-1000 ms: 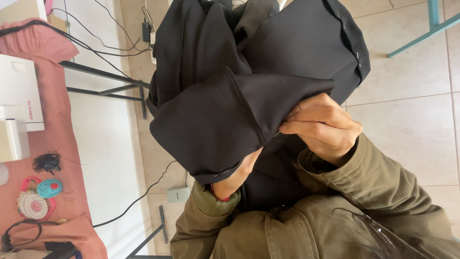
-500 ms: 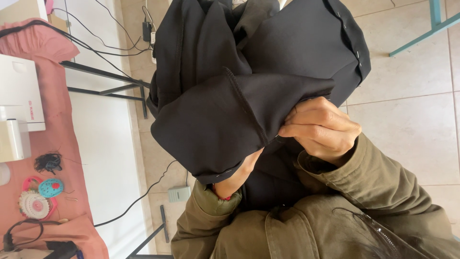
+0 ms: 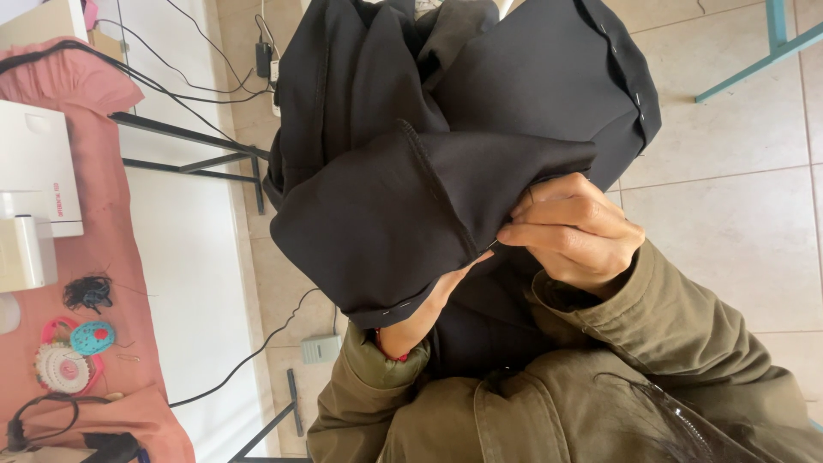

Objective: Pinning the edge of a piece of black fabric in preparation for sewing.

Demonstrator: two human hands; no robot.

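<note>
Now my right hand (image 3: 573,231) is closed into a tight pinch on the edge of the black garment (image 3: 446,163), just where the folded hem comes to a corner, and a thin dark tip shows between my fingertips (image 3: 514,233); I think it is a pin or needle, but it is too small to be sure. My left hand (image 3: 433,304) is pushed inside the turned-up sleeve or leg part, so the cloth hides most of it and I cannot tell how far the fingers are open; only the wrist and the olive jacket cuff (image 3: 377,364) are seen. The garment hangs in front of me, above the tiled floor (image 3: 729,214), and is well apart from the pink-covered table (image 3: 103,257) where the white sewing machine (image 3: 39,180) and the round pin holder (image 3: 62,367) stay. Several pins with small heads already sit along the far seam (image 3: 630,86) and one near the lower hem (image 3: 390,310). I judge the risk like this: my left hand is directly behind the layer that I pinch, so a sharp point pushed through could prick it. The fold is also held only by my pinch, and if the heavy cloth pulls down, the edges may slide out of line. A dropped pin would be hard to find on that floor.
</note>
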